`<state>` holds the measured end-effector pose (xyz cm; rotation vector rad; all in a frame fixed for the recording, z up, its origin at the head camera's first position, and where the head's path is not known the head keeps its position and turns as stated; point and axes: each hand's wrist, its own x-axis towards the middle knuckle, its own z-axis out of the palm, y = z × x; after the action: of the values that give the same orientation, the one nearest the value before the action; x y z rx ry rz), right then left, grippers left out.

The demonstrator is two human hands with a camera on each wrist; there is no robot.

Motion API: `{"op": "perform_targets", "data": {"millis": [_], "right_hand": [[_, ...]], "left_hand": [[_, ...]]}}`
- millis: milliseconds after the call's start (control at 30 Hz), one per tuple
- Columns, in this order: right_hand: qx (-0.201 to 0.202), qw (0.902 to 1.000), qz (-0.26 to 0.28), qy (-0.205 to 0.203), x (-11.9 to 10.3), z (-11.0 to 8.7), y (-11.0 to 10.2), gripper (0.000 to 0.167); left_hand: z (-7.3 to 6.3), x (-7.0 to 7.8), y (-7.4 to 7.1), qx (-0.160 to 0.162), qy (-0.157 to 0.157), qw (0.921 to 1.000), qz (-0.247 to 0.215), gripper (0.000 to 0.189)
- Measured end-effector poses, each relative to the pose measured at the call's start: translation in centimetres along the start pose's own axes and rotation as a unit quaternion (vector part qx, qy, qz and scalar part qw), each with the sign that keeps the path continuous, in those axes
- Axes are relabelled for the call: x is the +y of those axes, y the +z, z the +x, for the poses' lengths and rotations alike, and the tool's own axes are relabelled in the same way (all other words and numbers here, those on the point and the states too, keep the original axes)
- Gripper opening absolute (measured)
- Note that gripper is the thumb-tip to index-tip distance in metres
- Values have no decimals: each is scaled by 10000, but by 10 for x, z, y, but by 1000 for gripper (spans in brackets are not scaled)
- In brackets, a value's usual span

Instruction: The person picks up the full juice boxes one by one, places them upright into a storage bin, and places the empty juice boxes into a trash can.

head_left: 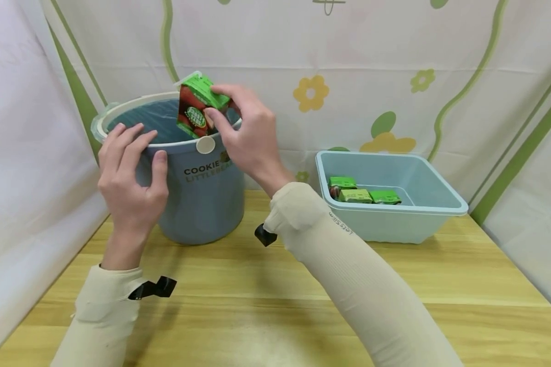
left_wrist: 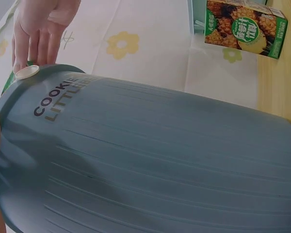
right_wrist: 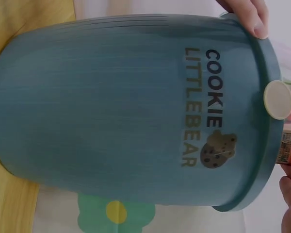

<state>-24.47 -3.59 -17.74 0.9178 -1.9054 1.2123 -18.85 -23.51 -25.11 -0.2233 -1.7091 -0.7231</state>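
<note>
My right hand [head_left: 252,127] pinches a red-and-green juice box [head_left: 194,109] between thumb and fingers. Tilted, the box is at the mouth of a blue trash bin [head_left: 202,199], its lower end behind the front rim. "COOKIE LITTLEBEAR" is printed on the bin, and a clear liner bag [head_left: 103,114] shows at its rim. On the bin's left rim, my left hand [head_left: 133,178] grips with the fingers over the edge and the thumb outside. The right wrist view shows the bin's side and part of the juice box [right_wrist: 287,145]. The bin's bottom is hidden.
At the right stands a light-blue plastic basin [head_left: 372,221] with green-topped juice boxes [head_left: 385,197] inside. A pineapple juice box [left_wrist: 245,28] shows in the left wrist view, in front of the basin. A flower-patterned curtain [head_left: 349,76] hangs behind the wooden table [head_left: 220,306].
</note>
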Motion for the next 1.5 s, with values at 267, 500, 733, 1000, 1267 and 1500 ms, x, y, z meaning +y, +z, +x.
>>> {"op": "perform_targets", "data": {"millis": [267, 500, 733, 1000, 1267, 1500], "right_hand": [[-529, 9977, -410, 117, 4, -1, 6, 37], [-719, 9963, -141, 442, 4, 2, 11, 36], [-1142, 9883, 4, 1008, 1, 8, 10, 34], [-1696, 9734, -35, 1543, -6, 16, 3, 30], [-1912, 9669, -253, 1671, -6, 18, -1, 32], [-2034, 9648, -311, 1638, -9, 21, -1, 34]], "left_hand": [[1, 3, 0, 123, 14, 9999, -66, 42], [3, 7, -2, 274, 24, 9995, -138, 41], [4, 10, -5, 265, -14, 9996, -105, 41], [5, 8, -8, 185, -53, 9998, -87, 42], [3, 6, -7, 70, -67, 9999, -55, 42], [6, 7, -8, 166, -33, 9998, -88, 42]]}}
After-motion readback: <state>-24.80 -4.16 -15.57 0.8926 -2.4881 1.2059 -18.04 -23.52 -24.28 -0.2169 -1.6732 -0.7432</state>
